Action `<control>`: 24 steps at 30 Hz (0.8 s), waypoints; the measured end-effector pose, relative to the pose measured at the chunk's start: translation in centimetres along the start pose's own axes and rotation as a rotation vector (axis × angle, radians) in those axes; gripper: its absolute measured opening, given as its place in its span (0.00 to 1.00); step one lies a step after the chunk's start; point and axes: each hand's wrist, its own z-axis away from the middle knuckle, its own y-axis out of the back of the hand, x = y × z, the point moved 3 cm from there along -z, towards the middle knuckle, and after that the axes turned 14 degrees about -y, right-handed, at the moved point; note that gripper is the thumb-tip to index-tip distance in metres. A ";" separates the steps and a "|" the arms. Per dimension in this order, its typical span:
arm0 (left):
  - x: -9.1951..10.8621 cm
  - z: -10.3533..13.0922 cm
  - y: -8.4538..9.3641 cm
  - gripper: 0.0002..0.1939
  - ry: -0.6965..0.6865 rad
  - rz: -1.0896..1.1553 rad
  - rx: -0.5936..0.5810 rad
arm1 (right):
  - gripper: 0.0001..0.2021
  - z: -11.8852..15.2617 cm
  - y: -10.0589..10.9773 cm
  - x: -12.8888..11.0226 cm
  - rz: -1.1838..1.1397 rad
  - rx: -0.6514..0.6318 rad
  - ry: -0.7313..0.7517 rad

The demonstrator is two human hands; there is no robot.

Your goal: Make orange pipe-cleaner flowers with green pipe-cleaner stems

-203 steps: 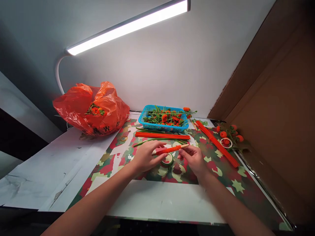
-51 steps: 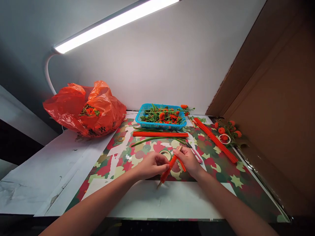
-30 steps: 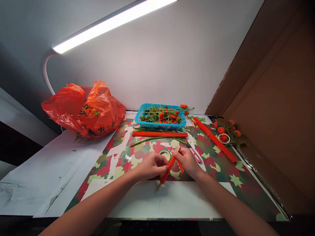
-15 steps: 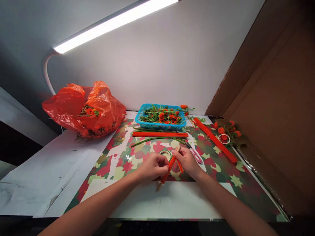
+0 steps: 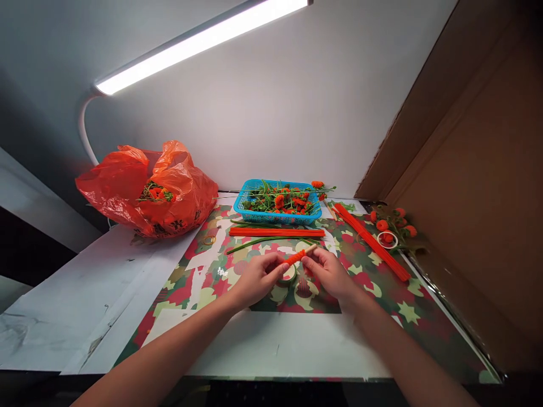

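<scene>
An orange pipe cleaner [image 5: 296, 258] is wound in a coil around a thin wooden stick [image 5: 311, 249], whose bare end points up and to the right. My left hand [image 5: 258, 278] is closed on the left part of the coil, thumb and fingers pinching it. With its fingers bent around the bare end of the stick, my right hand [image 5: 333, 274] grips it at the coil's right end. Partly hidden below the coil, a roll of tape [image 5: 289, 276] lies on the patterned mat.
Behind my hands lie an orange pipe cleaner bundle [image 5: 275, 232], green stems [image 5: 258, 242] and a blue basket [image 5: 278, 217] of orange flowers. A red plastic bag [image 5: 186, 195] stands left. Another orange bundle [image 5: 373, 243], a white ring [image 5: 387, 239] and a cardboard wall [image 5: 466, 169] are right.
The wound stick has turned from steeply slanted to nearly level and moved up, away from me. The loose orange tail that hung by my right hand no longer shows.
</scene>
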 end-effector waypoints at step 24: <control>-0.7 -0.1 2.5 0.20 0.035 -0.148 -0.536 | 0.08 0.2 1.5 0.0 0.321 -0.193 -0.013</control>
